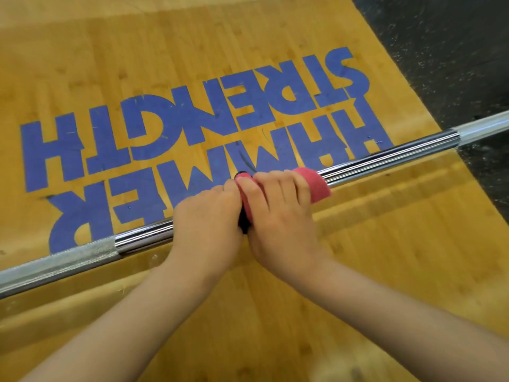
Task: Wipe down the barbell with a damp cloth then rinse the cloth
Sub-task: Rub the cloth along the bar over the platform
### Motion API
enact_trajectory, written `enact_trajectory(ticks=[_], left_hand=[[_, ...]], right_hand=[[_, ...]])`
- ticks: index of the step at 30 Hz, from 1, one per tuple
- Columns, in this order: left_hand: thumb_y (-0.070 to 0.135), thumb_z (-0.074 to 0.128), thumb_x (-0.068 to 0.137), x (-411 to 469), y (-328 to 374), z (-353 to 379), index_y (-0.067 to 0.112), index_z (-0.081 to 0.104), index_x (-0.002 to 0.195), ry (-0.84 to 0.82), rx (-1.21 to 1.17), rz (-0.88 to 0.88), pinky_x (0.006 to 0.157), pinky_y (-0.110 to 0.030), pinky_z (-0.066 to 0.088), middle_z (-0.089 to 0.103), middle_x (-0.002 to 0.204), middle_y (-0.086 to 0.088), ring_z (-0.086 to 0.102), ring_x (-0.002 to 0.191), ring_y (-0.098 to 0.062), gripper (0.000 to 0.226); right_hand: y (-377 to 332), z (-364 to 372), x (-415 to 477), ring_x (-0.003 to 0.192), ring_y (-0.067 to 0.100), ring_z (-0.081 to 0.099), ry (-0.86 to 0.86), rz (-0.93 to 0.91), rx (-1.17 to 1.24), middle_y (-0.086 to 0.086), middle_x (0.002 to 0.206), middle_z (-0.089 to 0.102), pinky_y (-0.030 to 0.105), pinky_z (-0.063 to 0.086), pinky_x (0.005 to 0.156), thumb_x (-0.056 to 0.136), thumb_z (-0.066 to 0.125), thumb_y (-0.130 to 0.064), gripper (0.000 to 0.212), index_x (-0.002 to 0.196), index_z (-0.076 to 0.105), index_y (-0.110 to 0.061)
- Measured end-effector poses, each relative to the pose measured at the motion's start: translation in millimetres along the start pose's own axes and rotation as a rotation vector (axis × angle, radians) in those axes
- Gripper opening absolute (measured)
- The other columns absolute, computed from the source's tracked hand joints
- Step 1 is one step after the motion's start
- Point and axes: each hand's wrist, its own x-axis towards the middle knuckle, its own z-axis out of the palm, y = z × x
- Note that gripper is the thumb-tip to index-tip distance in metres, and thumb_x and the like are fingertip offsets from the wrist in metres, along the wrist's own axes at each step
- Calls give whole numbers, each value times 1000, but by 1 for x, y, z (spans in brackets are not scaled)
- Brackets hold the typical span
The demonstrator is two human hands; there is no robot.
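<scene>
A chrome barbell (385, 158) runs diagonally from the lower left to the upper right, above a wooden platform. A pink cloth (316, 186) is wrapped round the smooth middle of the bar. My right hand (283, 213) grips the cloth and the bar from above. My left hand (206, 216) grips the bar right beside it, its fingertips touching the cloth's left edge. Both hands hide the bar beneath them. A rough knurled section (82, 253) shows to the left.
The wooden platform (358, 271) carries large blue letters (192, 128). Black speckled rubber flooring (454, 56) lies beyond its right edge.
</scene>
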Motion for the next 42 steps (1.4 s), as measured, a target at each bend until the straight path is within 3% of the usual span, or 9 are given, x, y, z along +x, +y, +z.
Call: enact_trajectory(ticks=[6,9,17,20,24,28,34,38,42], left_hand=[[28,47,94,7,-4,6,22,38,88,-4,105,33,44,-28,20,36,63,4,32,51,-15,13],[44,54,92,16,-8,6,22,50,90,-89,12,98,49,-27,35,48,71,5,48,63,-17,23],[40,69,84,56,-25,-22,14,44,82,-963,-550,83,55,-25,41,51,48,6,43,42,-15,37],[41,69,83,45,-23,-18,11,51,82,-745,-468,88,55,-28,43,58,56,4,51,47,-16,35],[38,53,91,12,-5,-4,19,42,92,-65,48,117,47,-24,26,45,69,4,49,66,-19,22],[20,65,78,1,3,5,20,32,82,60,78,80,43,-22,9,23,54,6,30,48,-21,33],[25,46,95,7,0,6,19,33,86,41,118,84,44,-28,18,30,62,4,25,49,-14,17],[49,55,91,22,-3,4,17,49,83,-142,12,131,50,-26,33,44,66,3,47,62,-19,33],[53,65,82,53,-17,-9,5,57,93,-761,-410,113,55,-27,42,59,65,-6,50,50,-19,49]], right_hand=[[42,-7,-2,98,30,54,38,-155,-95,9,105,62,39,36,92,77,62,-14,44,120,60,-12],[81,-20,-6,98,30,50,30,-100,-162,11,103,61,39,35,91,72,68,-19,48,119,56,-15],[150,-45,-10,102,32,50,0,18,-248,13,106,59,43,33,98,80,59,-21,39,117,60,-9],[136,-38,-10,102,34,49,35,108,-197,14,105,57,44,32,98,75,58,-11,40,115,61,-8],[81,-21,-8,101,32,47,56,71,-98,12,104,57,44,31,95,72,58,-8,41,112,64,-10],[13,2,-6,100,30,45,65,0,-45,12,103,61,42,31,96,74,58,-8,40,113,65,-7],[42,-1,-6,98,31,54,101,-187,-123,11,104,63,39,36,93,82,59,-8,40,121,55,-12],[100,-24,-7,98,31,51,22,-98,-198,13,104,60,41,35,90,73,62,-12,51,122,50,-17],[150,-45,-11,101,35,53,-17,6,-270,14,107,58,44,34,93,82,56,-19,40,121,54,-13]])
